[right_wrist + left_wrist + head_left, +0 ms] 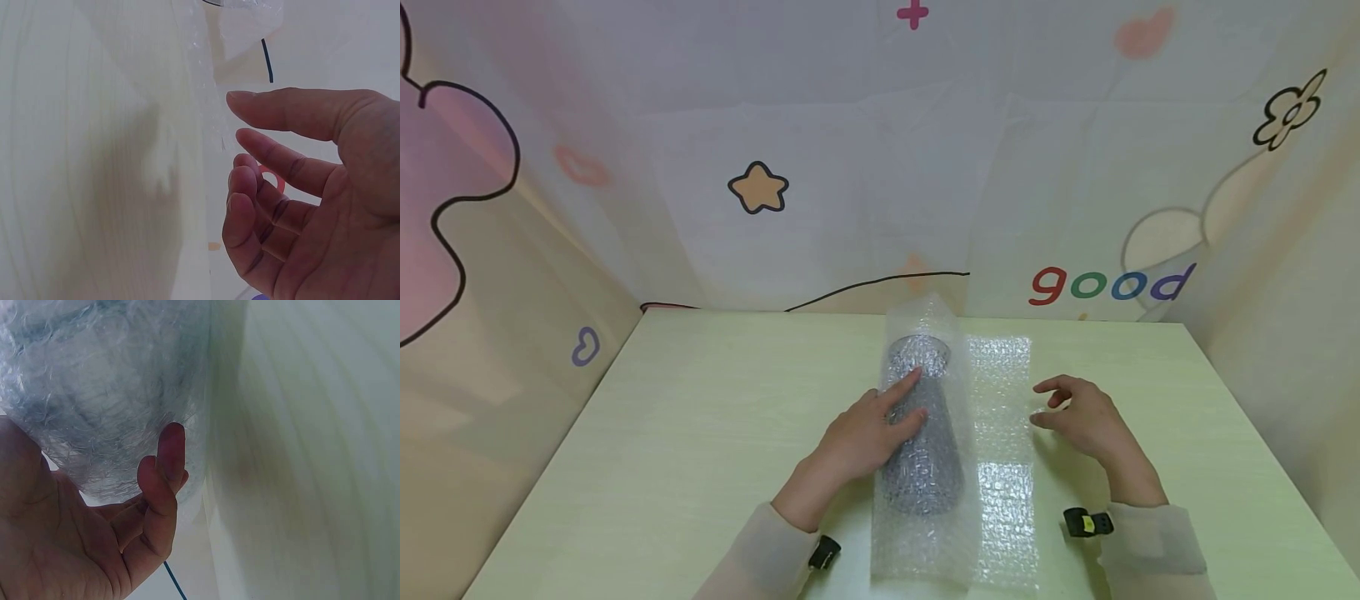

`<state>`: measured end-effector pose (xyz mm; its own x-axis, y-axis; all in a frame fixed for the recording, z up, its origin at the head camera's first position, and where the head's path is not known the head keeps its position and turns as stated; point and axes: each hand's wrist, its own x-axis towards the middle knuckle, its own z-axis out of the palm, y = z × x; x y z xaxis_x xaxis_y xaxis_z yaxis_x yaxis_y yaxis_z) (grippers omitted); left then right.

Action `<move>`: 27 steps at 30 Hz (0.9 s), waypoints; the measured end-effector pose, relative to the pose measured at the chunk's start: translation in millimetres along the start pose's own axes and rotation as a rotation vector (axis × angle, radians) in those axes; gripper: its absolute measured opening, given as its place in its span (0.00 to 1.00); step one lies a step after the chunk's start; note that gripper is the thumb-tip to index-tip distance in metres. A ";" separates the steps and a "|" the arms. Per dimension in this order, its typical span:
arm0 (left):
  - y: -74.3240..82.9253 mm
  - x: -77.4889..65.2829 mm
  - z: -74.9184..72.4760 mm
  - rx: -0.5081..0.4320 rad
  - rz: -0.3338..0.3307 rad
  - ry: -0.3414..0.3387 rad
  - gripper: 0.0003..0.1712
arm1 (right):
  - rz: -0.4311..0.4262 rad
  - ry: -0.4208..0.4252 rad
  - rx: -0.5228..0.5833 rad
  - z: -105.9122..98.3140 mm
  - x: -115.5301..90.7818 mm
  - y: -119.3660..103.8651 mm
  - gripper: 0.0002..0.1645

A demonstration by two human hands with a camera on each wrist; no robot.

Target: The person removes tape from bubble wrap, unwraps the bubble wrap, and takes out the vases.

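A grey object (pixel 922 433), wide at its near end and narrowing toward a broader far end, lies on the table inside bubble wrap (pixel 925 550). The wrap blurs it, so its kind cannot be told. My left hand (pixel 865 433) rests on the wrapped object from the left, index finger and thumb on top. In the left wrist view, the other fingers bend loosely beside the wrap (pixel 119 381). To the right, a flat strip of bubble wrap (pixel 1006 500) extends over the table. My right hand (pixel 1082 417) hovers by that strip's right edge, thumb and index fingertips apart, holding nothing.
The pale wooden table (pixel 700 433) spreads out on both sides of the wrap. A printed cloth (pixel 850 208) hangs behind its back edge and along the sides. Each sleeve cuff has a black strap (pixel 1088 522) near it.
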<state>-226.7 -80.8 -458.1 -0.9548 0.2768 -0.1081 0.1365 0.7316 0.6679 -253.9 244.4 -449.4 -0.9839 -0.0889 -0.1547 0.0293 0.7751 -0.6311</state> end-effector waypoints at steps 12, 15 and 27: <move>0.3 -0.3 0.0 0.000 -0.002 0.001 0.36 | -0.005 -0.004 -0.002 1.6 -1.1 -2.2 0.29; -0.4 0.0 0.9 0.006 -0.005 0.002 0.35 | -0.002 -0.004 -0.003 2.0 -1.7 -3.3 0.29; -0.3 0.6 0.4 0.002 -0.003 0.001 0.36 | -0.018 -0.004 0.007 2.8 -1.6 -5.5 0.28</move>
<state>-227.2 -80.6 -458.6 -0.9554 0.2742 -0.1099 0.1339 0.7335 0.6663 -251.9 238.5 -447.9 -0.9836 -0.1053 -0.1464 0.0127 0.7691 -0.6390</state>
